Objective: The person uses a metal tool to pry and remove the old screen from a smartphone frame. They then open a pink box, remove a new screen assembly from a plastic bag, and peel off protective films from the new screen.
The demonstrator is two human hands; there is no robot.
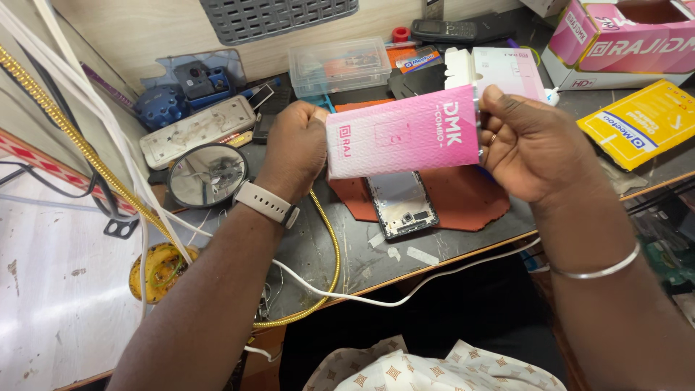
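Holding the pink box [402, 134] mid-frame, I pinch its ends: left hand [293, 148] closed on one, right hand [532, 141] on the flap end. Best kept level above the phone frame [402, 203].

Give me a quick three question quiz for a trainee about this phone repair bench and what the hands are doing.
1. True or false: both hands hold the pink box above the bench.
2. What lies on the red mat right below the box?
A. a round mirror
B. an opened phone frame
C. a yellow packet
3. Fill in: the left hand grips the box's ____ end as the camera sees it, and the right hand grips the other end.

Key
1. True.
2. B, the opened phone frame.
3. Left.
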